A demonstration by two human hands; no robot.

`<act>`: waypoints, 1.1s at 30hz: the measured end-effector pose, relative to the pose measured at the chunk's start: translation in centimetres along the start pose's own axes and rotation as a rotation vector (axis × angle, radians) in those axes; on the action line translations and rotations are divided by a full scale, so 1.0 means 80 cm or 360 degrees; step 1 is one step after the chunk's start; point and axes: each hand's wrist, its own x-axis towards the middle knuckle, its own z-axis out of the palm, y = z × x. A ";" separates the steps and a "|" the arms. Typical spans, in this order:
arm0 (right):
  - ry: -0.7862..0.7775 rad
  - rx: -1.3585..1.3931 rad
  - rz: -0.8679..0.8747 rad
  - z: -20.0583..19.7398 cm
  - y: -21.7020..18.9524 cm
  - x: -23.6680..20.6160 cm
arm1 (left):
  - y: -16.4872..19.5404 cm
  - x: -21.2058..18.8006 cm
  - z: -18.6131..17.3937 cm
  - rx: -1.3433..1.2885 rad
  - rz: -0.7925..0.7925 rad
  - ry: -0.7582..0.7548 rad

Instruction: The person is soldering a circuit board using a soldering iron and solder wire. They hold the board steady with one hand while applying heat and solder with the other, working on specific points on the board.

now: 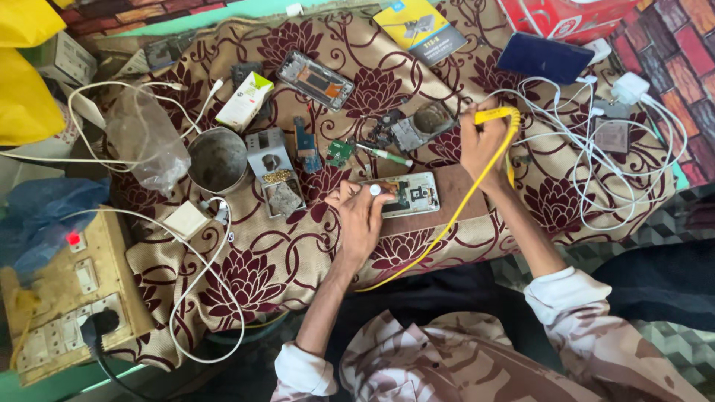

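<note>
left hand [360,216] pressed on opened phone [406,195], long axis sideways; right hand [480,145] above-right, clamped on yellow soldering iron [497,114].

Your surface [477,231] is covered in soft matt cloth with a maroon flower print, and the opened phone [406,195] on it shows a smooth, pale plastic frame. To the left you have a dull, tarnished metal cup [217,159], a crinkled clear plastic bag [145,138], and a glossy yellow rubbery cable [454,212].
</note>
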 end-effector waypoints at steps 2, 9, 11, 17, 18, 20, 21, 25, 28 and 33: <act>-0.0038 -0.0034 -0.0009 0.002 -0.002 0.004 | -0.001 0.001 -0.001 0.0015 -0.0030 -0.0014; -0.0182 0.0168 0.0101 0.024 0.011 0.001 | 0.002 0.006 -0.005 -0.0021 -0.0029 -0.0023; -0.0087 0.0323 0.0286 0.020 0.018 -0.006 | 0.004 0.005 -0.006 0.0046 -0.0011 0.0004; 0.0083 0.1193 0.0640 -0.040 0.029 -0.068 | 0.006 -0.002 -0.002 0.0204 0.0010 0.0021; 0.0097 0.1328 0.0678 -0.046 0.031 -0.080 | 0.005 -0.002 0.000 0.0182 -0.0026 0.0012; 0.0156 0.1525 0.0802 -0.057 0.039 -0.106 | 0.004 -0.003 0.005 0.0174 -0.0036 0.0020; 0.0201 0.1583 0.0887 -0.061 0.044 -0.120 | 0.003 -0.003 0.008 0.0186 -0.0010 0.0036; 0.0502 0.1878 0.1109 -0.053 0.068 -0.164 | 0.001 -0.006 0.017 0.0276 -0.0016 0.0039; 0.0485 0.1740 0.1095 -0.044 0.077 -0.185 | 0.001 -0.004 0.021 0.0074 -0.0064 0.0008; 0.0221 0.1589 0.0648 -0.043 0.080 -0.199 | 0.004 0.002 0.022 0.0144 -0.0055 -0.0005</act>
